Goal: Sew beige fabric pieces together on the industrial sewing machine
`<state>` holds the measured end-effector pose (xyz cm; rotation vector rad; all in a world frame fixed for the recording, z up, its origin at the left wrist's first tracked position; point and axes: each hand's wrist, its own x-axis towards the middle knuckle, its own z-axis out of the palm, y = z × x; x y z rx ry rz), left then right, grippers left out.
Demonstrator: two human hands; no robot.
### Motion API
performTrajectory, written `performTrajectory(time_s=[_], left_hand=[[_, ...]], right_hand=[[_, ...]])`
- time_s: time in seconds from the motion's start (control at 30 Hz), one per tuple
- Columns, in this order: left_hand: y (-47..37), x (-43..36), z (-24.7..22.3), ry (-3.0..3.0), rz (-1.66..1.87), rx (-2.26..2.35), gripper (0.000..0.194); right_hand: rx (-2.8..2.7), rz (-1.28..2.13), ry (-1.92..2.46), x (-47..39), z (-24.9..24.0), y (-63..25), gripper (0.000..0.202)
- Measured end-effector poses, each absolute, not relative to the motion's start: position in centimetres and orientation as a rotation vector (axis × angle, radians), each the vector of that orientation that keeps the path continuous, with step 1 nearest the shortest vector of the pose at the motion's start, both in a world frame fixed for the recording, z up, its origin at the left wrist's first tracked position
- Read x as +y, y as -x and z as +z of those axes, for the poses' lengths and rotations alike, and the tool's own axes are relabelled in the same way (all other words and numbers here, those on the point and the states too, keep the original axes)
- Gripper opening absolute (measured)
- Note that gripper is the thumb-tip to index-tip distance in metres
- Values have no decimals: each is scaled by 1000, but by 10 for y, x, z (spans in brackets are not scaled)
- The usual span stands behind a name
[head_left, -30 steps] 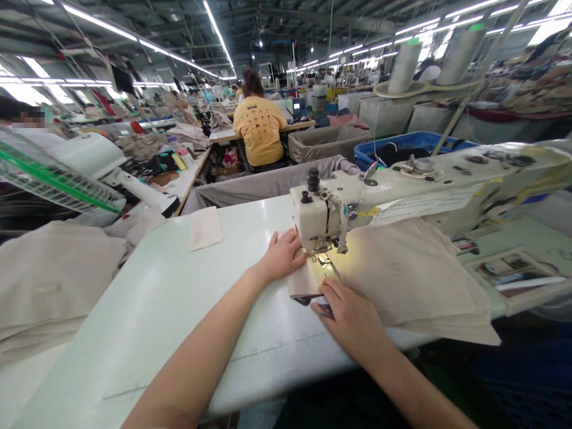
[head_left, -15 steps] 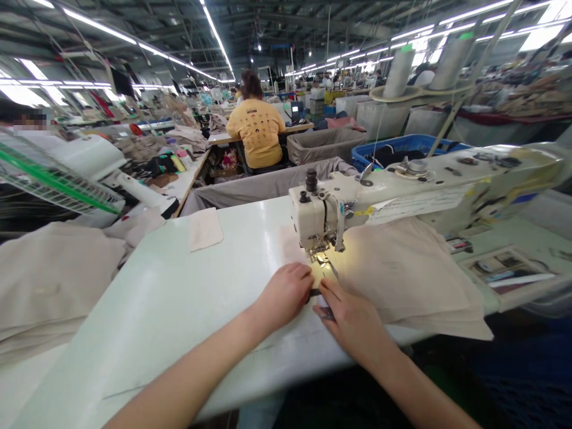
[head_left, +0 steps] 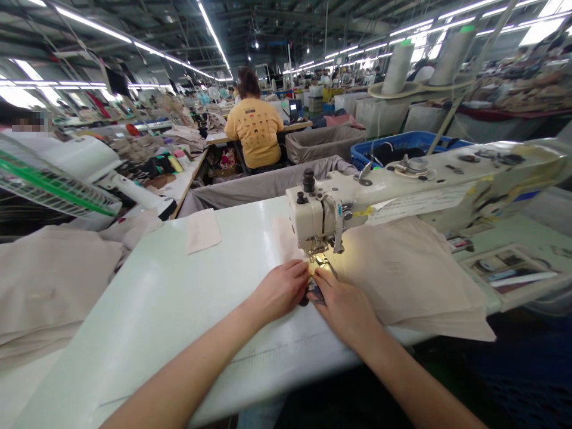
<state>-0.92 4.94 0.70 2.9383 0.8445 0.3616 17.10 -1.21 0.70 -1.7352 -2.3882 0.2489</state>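
My left hand (head_left: 282, 287) is closed, its fingertips pinching the left edge of a small piece of cream cloth (head_left: 312, 269) just before the presser foot (head_left: 322, 260). On the cloth's right side, my right hand (head_left: 346, 307) is closed too, with thumb and fingers bent. A small dark tool (head_left: 316, 291) lies tucked under its fingers; its kind is unclear. The sewing machine (head_left: 310, 220) stands over the fingertips, and its lamp lights the cloth. More cream cloth (head_left: 286, 238) shows left of the needle, partly behind the machine head.
Stacked cream cloth panels (head_left: 411, 268) lie right of the needle, and another pile (head_left: 53, 286) lies at the left. A small cloth square (head_left: 204, 230) rests on the table (head_left: 179, 298). A white fan (head_left: 84, 158) stands far left. Ahead sits a person in a yellow shirt (head_left: 254, 131).
Both hands have moved slightly forward toward the presser foot, and the strip of cloth showing before it is shorter. My fingertips are closer together.
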Motion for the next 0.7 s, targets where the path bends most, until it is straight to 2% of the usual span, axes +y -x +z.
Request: performTrajectory(time_s=[0.4, 0.7], left_hand=[[13, 67, 5, -2974, 514, 877, 30], [14, 67, 5, -2948, 433, 933, 31]], right_hand=[[-2337, 213, 1732, -17, -2, -170, 34], [-2313, 123, 1709, -25, -11, -170, 36]])
